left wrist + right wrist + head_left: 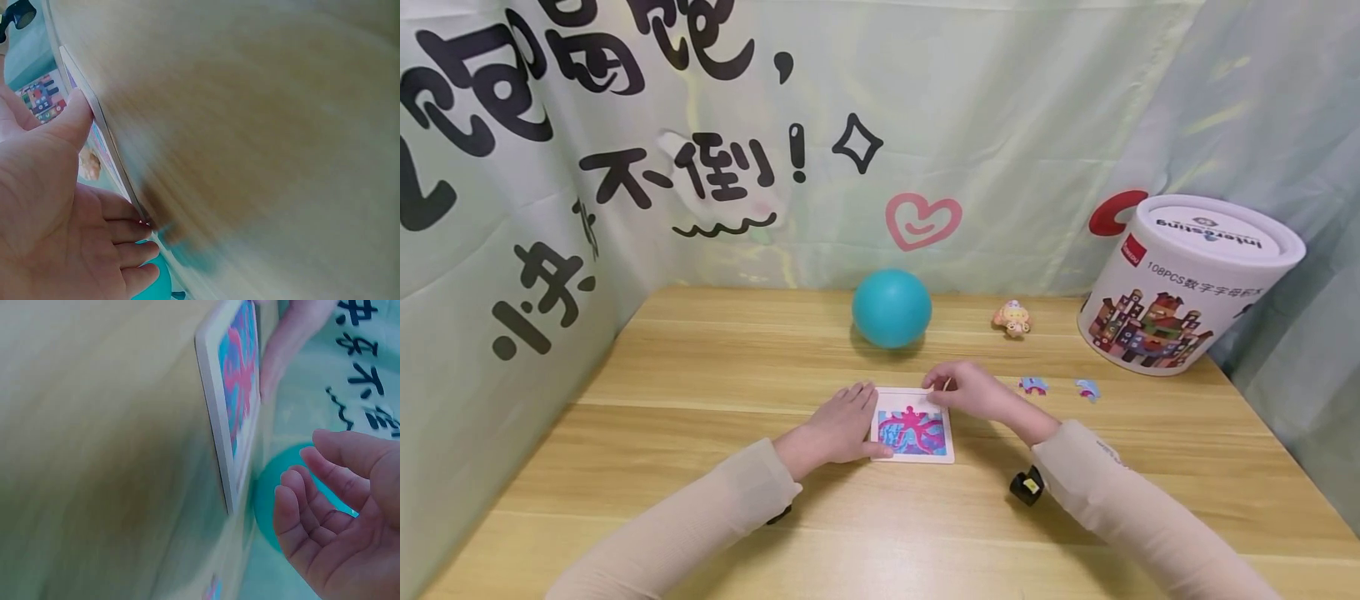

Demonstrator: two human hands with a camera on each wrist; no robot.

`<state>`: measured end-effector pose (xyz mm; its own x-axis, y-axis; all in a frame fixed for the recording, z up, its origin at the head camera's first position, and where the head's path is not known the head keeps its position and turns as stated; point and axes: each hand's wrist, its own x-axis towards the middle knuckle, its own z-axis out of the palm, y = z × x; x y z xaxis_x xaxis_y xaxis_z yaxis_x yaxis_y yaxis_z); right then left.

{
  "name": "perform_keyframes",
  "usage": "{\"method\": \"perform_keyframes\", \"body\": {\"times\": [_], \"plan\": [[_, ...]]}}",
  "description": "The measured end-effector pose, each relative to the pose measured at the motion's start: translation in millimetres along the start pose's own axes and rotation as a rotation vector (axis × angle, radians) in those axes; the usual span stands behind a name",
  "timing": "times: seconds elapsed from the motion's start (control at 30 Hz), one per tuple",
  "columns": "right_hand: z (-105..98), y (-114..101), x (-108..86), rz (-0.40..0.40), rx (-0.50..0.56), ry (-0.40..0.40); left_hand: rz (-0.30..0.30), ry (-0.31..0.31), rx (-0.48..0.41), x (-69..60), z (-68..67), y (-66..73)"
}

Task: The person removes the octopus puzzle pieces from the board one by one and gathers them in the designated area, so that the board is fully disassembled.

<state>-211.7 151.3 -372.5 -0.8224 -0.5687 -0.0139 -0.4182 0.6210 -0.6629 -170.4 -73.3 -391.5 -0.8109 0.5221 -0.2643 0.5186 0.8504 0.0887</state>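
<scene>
A square jigsaw board (913, 433) with a pale frame lies on the table, a pink octopus on blue filling its lower part; the upper part of the tray shows pale. My left hand (841, 423) rests along the board's left side, fingers straight, its thumb (78, 119) on the near edge. Over the board's top right corner is my right hand (972, 390). Its fingers (300, 494) bend loosely, and nothing shows between them and the thumb. Two loose puzzle pieces, one nearer (1033, 385) and one farther right (1087, 389), lie right of that hand.
Behind the board sits a teal ball (891, 308). A small figurine (1013, 319) stands right of it, and a large white bucket (1187, 287) occupies the table's back right. Fabric (1000, 125) with printed lettering hangs behind the wooden table (700, 367).
</scene>
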Motion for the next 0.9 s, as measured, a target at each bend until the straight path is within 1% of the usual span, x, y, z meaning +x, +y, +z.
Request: {"method": "perform_keyframes", "body": {"times": [0.27, 0.43, 0.57, 0.77, 0.9], "plan": [[19.8, -12.5, 10.4, -0.042, 0.027, -0.087, -0.002, 0.003, 0.003, 1.4, 1.3, -0.7], [30.3, -16.5, 14.8, -0.067, 0.01, -0.127, 0.004, 0.009, 0.01, 0.7, 0.5, -0.4], [34.5, -17.4, 16.8, -0.05, -0.02, -0.147, 0.006, 0.006, 0.019, 0.2, -0.1, 0.1], [36.0, -18.6, 18.4, -0.045, -0.041, -0.153, 0.011, 0.008, 0.025, -0.2, -0.5, -0.1], [36.5, -19.7, 19.3, -0.014, -0.043, -0.156, 0.013, 0.009, 0.029, 0.0, -0.6, -0.4]]}}
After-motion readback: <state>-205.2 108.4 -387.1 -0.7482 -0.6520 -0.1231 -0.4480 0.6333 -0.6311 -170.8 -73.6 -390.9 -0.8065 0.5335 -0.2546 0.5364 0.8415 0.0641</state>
